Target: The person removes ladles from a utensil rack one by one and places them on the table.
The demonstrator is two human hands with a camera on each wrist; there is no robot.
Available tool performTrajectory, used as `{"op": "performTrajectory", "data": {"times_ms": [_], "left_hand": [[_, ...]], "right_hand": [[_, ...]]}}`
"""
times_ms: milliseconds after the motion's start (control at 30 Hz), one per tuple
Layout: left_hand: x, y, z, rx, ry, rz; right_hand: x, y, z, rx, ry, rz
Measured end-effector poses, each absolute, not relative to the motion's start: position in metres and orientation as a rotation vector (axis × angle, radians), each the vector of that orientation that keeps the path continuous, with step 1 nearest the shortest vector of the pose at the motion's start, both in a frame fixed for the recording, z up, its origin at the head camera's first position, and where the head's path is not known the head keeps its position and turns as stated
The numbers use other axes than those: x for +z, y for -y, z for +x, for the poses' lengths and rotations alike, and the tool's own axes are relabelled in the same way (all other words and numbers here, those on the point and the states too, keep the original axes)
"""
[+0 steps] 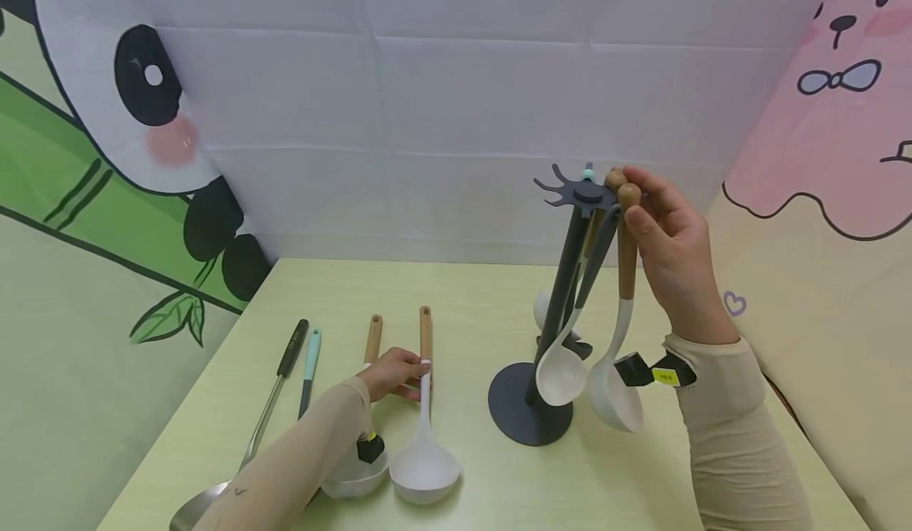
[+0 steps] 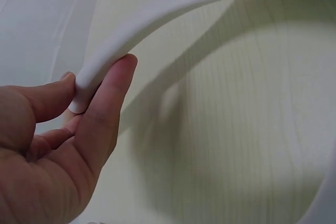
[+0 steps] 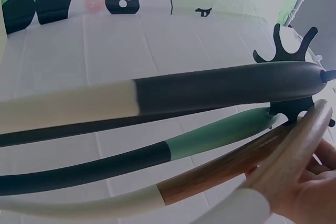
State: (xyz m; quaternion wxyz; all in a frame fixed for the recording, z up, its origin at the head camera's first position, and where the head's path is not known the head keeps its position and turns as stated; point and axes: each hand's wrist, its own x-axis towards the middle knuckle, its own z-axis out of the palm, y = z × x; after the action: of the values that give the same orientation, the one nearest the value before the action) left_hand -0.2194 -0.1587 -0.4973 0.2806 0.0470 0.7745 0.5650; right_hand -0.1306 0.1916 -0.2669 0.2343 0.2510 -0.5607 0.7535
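On the left of the table, my left hand (image 1: 395, 374) pinches the white neck of a ladle (image 1: 424, 472) with a wooden handle. In the left wrist view, thumb and fingers close on that white neck. My right hand (image 1: 677, 250) grips the wooden handle top of another white ladle (image 1: 618, 396), at the edge of the dark utensil rack (image 1: 530, 404). In the right wrist view the held wooden handle (image 3: 296, 156) crosses in front of another wooden handle (image 3: 226, 163). Whether the held ladle hangs on a hook cannot be told.
A white spoon (image 1: 561, 374) and other utensils hang from the rack. Left of the left hand lie another wooden-handled white utensil (image 1: 356, 476), a teal-handled utensil (image 1: 312, 357) and a metal turner (image 1: 267, 420) with a black handle. The left forearm partly covers these.
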Motion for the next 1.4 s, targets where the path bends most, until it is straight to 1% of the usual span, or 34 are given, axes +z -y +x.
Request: {"op": "performTrajectory", "data": {"times_ms": [833,1000,1267,1400], "left_hand": [[-0.502,0.176,-0.218,1.375,-2.094,0.088],[-0.503,0.178,-0.217,1.355,-2.098,0.092],[-0.503,0.181,-0.212,1.329,-2.112,0.120],[-0.503,0.182,-0.212,1.319,-2.121,0.117]], "right_hand": [[-0.264,-0.191,-0.129,2.085,1.521,0.876],[-0.262,-0.193,-0.128,2.097,1.565,0.960],[-0.256,-0.197,-0.133,2.289,1.673,0.956],[-0.254,-0.197,-0.140,2.349,1.724,1.034]]}}
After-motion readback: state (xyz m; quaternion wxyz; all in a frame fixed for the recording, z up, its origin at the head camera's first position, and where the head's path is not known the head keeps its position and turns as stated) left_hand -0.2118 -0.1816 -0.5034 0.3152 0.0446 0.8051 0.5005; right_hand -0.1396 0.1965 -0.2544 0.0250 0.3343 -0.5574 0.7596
